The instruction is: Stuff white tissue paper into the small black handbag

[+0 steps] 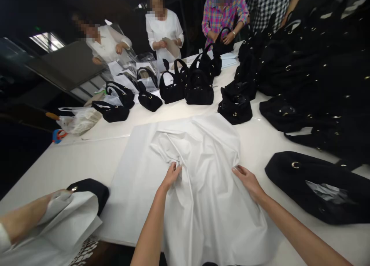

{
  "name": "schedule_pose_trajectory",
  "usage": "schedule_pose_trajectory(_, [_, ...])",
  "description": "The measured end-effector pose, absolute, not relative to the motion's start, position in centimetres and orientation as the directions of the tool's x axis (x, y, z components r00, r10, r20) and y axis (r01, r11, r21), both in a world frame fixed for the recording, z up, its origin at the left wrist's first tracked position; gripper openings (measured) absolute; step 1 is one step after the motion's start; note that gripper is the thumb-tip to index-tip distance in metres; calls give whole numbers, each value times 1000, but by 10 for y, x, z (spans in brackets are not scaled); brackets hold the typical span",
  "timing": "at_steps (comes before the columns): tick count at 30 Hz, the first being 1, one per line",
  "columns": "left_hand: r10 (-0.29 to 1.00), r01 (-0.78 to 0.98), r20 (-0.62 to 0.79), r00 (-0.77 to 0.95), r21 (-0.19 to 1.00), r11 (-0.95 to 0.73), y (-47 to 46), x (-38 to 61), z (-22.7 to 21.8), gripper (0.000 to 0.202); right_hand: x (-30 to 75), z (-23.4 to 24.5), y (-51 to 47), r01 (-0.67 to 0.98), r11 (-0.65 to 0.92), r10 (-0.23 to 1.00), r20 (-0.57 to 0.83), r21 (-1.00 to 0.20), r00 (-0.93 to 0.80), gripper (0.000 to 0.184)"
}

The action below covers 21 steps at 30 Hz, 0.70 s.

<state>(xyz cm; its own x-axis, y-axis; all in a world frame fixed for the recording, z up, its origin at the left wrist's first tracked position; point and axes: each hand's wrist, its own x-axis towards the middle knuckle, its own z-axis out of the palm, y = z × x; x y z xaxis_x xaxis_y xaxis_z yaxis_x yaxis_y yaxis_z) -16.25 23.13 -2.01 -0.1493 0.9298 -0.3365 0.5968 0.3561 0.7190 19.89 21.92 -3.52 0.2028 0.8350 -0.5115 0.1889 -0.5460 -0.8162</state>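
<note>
A white table (86,158) stretches across a dark room, with four people (166,27) along its far side, one of them holding a bag (225,40). In front of you, the white sheet (214,154) lies crumpled over a flat white layer (127,177) on the table, its near end hanging toward you. Your left hand (172,175) grips a bunched fold near the sheet's middle; your right hand (248,182) pinches its right edge between thumb and fingers. Black bags (200,93) stand just beyond the sheet, and more are heaped to your right. At your left, another person's arm (27,216) reaches in beside white paper (69,216) and a black bag.
</note>
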Motion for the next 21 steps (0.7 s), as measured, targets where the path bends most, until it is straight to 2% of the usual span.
schedule_pose_trajectory(3, [934, 468, -358, 9, 826, 312, 235, -120, -15, 34, 185, -25, 219, 81, -526, 849, -517, -847, 109, 62])
schedule_pose_trajectory(5, [934, 460, -349, 75, 843, 278, 240, -94, -17, 34, 176, -19, 220, 46, -518, 855, -518, -854, -5, 54])
schedule_pose_trajectory(7, [929, 511, -348, 126, 825, 240, 243, -71, -24, 36, 170, -16, 223, 49, -529, 842, -531, -847, -93, 51])
schedule_pose_trajectory(10, [909, 588, -338, 242, 797, 140, 242, -45, -33, 52, 171, -14, 230, 83, -527, 831, -534, -845, -155, 48])
schedule_pose_trajectory(14, [882, 664, -325, 342, 748, 19, 235, -23, -28, 61, 179, -11, 236, 36, -504, 821, -491, -863, -291, 47])
schedule_pose_trajectory(19, [878, 787, -361, 315, 616, -29, 231, 11, 5, 52, 177, 5, 220, -187, -465, 843, -368, -865, -393, 51])
schedule_pose_trajectory(21, [891, 766, -331, 312, 642, -30, 228, 31, 25, 46, 176, 15, 209, -289, -495, 849, -384, -820, -364, 48])
